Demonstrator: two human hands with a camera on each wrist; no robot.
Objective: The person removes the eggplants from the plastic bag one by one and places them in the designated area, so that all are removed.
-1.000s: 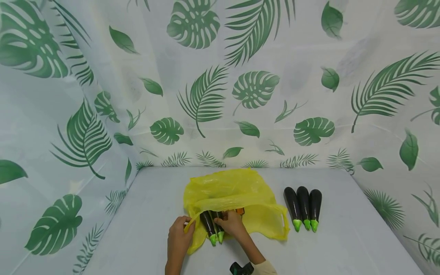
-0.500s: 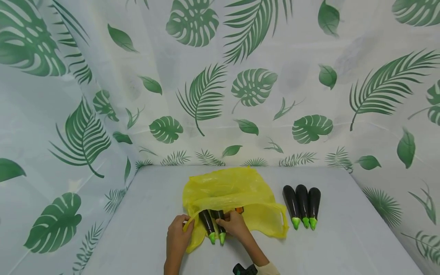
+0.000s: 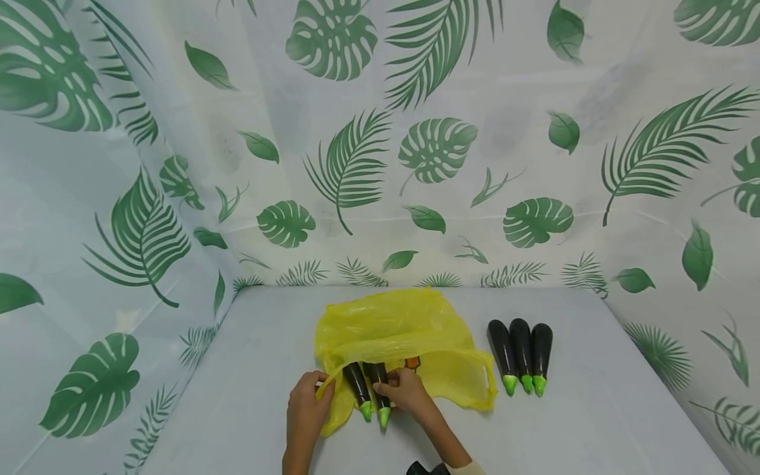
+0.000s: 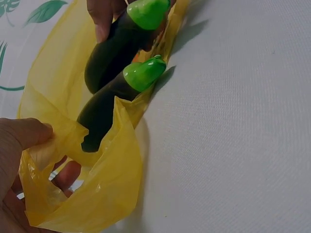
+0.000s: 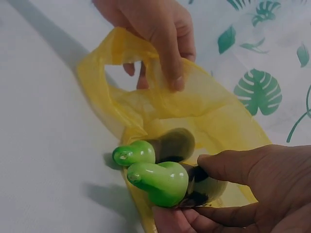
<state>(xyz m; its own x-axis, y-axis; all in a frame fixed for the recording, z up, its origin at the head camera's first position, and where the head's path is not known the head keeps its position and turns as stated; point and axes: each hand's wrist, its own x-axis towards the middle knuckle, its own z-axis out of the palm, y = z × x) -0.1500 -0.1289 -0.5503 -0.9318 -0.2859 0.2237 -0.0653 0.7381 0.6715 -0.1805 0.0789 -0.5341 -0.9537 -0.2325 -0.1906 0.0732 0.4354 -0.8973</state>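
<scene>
Right fingers [image 5: 228, 166] pinch eggplant [image 5: 172, 183]; left fingers [image 4: 33, 132], curled, grip yellow bag [image 3: 398, 326]

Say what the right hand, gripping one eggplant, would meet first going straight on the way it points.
Most likely the second eggplant, in the mouth of the yellow bag, left of the held eggplant, though depth is unclear.

No legible text, no brands (nor numbers)
</scene>
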